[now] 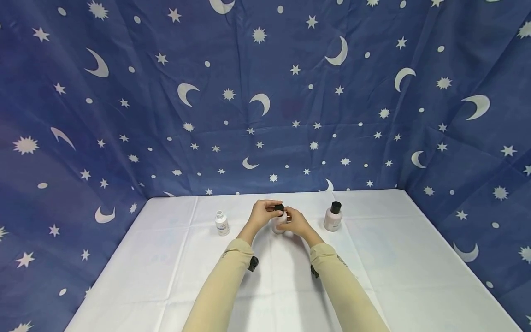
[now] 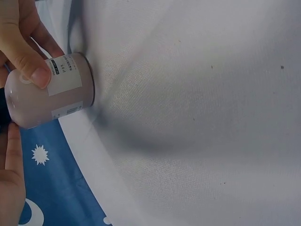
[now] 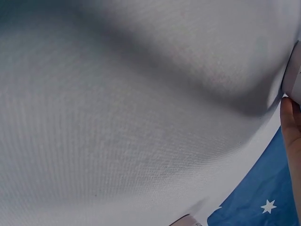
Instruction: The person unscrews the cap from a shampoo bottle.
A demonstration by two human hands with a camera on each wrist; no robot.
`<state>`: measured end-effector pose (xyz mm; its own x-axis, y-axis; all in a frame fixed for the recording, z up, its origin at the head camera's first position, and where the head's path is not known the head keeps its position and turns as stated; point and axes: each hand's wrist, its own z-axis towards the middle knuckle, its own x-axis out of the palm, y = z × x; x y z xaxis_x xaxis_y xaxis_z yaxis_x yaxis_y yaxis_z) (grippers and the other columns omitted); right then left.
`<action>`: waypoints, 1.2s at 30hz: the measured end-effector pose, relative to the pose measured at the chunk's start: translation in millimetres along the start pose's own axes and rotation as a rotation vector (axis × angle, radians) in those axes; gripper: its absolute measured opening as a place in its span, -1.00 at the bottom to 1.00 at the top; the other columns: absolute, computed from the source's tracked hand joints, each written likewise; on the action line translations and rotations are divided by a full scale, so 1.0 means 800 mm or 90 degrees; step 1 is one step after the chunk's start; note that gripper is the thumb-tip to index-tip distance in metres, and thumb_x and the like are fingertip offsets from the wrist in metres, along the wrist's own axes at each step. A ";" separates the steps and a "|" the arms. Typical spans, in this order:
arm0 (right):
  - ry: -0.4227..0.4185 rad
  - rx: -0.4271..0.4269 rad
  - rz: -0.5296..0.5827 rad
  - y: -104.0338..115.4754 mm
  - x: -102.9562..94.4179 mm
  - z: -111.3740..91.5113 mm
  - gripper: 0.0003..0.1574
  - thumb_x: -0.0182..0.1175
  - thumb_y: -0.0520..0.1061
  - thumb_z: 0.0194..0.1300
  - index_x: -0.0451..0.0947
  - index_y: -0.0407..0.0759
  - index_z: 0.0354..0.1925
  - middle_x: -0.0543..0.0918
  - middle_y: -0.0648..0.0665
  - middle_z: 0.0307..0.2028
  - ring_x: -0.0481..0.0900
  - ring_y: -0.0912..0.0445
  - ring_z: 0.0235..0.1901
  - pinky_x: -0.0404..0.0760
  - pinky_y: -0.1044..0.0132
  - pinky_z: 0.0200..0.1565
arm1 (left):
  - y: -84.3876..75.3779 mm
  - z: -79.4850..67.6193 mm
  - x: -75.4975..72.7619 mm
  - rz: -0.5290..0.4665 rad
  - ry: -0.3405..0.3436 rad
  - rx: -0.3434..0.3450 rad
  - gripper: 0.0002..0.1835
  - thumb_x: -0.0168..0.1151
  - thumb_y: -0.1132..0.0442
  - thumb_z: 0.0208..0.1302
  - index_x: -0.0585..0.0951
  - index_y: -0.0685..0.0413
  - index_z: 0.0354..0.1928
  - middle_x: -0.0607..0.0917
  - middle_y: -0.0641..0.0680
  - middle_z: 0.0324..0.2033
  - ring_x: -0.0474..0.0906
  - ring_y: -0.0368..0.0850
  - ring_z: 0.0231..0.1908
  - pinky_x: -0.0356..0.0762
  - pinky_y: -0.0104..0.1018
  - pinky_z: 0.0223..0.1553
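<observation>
Ref. head view, L to R: blue star/moon-print backdrop [image 1: 207, 110] covers upper frame and both sides; wht-covered counter [image 1: 186, 272] fills lower ctr. Wht bottle [image 1: 222, 224], ctr-left of frame, stands upright on counter, neck uncapped, well apart from both hands. Next, L sleeve [image 1: 220, 288] rises from bottom edge w/ dk wrist device [image 1: 253, 263] at cuff. L hand [image 1: 260, 214], just below frame ctr: fingers and thumb closed in a pinch on blk cap [image 1: 279, 208], coming in from cap's left side. Cap sits atop ctr bottle [image 1: 275, 224], pale pink, just below mid-frame btwn the two hands; whether cap is loose or seated, can't tell. Bottle's long axis approx. vertical, cap end up, base at counter; exact base contact unclear. R hand [image 1: 297, 223], immediately right of bottle: fingers and thumb curled round body, below cap; L wrist view, upper left, confirms thumb laid across wht label [image 2: 66, 84]. Governing relation: both hands on one upright axis, L hand at top end, R hand lower on body; L hand is nearer cap, R hand nearer body, neither apart from its part. R sleeve [image 1: 346, 286] enters from bottom, right of ctr. Last, R bottle [image 1: 333, 219], pale pink w/ blk top, stands upright ctr-right of frame, near R hand, not touched.
</observation>
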<state>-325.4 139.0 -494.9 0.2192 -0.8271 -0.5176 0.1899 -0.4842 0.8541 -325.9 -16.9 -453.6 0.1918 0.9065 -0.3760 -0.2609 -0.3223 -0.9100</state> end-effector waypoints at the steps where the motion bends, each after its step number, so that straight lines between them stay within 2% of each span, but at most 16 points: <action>1: -0.002 -0.002 0.002 0.001 0.000 0.000 -0.23 0.39 -0.27 0.04 0.32 -0.47 0.18 0.47 -0.42 0.14 0.51 -0.27 0.08 0.56 0.02 0.10 | 0.000 0.000 0.000 -0.003 -0.003 -0.001 -0.67 0.28 0.46 0.14 0.61 0.32 -0.01 0.66 0.30 -0.05 0.63 0.14 -0.06 0.64 -0.28 -0.05; 7: 0.002 -0.009 0.016 0.006 0.000 -0.003 -0.23 0.37 -0.26 0.07 0.32 -0.44 0.21 0.46 -0.42 0.16 0.50 -0.27 0.09 0.54 0.01 0.13 | -0.002 -0.003 -0.001 -0.029 -0.004 -0.012 -0.66 0.27 0.47 0.14 0.61 0.34 0.00 0.65 0.31 -0.04 0.62 0.15 -0.04 0.62 -0.27 -0.02; 15: -0.004 -0.007 0.022 0.012 0.003 -0.006 -0.30 0.37 -0.25 0.08 0.37 -0.40 0.17 0.49 -0.40 0.13 0.53 -0.25 0.06 0.56 0.02 0.10 | -0.008 -0.009 -0.007 -0.024 0.009 -0.009 -0.66 0.26 0.47 0.15 0.59 0.37 0.01 0.64 0.33 -0.04 0.62 0.16 -0.03 0.62 -0.26 -0.01; 23: -0.004 -0.043 0.028 0.022 0.000 -0.013 -0.32 0.35 -0.30 0.06 0.38 -0.43 0.15 0.52 -0.42 0.09 0.55 -0.26 0.03 0.59 0.03 0.05 | -0.011 -0.009 -0.014 -0.024 0.028 0.011 -0.65 0.29 0.46 0.13 0.60 0.37 0.00 0.65 0.34 -0.05 0.63 0.16 -0.04 0.62 -0.28 -0.01; 31: 0.015 -0.094 0.004 0.038 -0.008 -0.022 -0.33 0.36 -0.34 0.03 0.37 -0.50 0.11 0.54 -0.45 0.01 0.57 -0.24 -0.03 0.65 0.11 -0.03 | -0.026 -0.019 -0.024 -0.026 0.038 0.015 -0.65 0.30 0.45 0.12 0.60 0.37 -0.01 0.65 0.34 -0.06 0.63 0.16 -0.06 0.64 -0.26 -0.04; 36: 0.029 -0.110 -0.013 0.047 -0.016 -0.028 -0.34 0.36 -0.33 0.04 0.39 -0.47 0.11 0.56 -0.42 -0.02 0.58 -0.21 -0.04 0.66 0.12 -0.05 | -0.034 -0.021 -0.030 -0.025 0.055 0.013 -0.63 0.31 0.42 0.12 0.59 0.34 0.02 0.64 0.32 -0.02 0.63 0.16 -0.03 0.63 -0.25 -0.03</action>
<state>-299.6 137.4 -457.3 0.2555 -0.8023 -0.5394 0.3551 -0.4411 0.8242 -307.2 -34.4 -423.0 0.2827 0.8913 -0.3545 -0.2709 -0.2803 -0.9209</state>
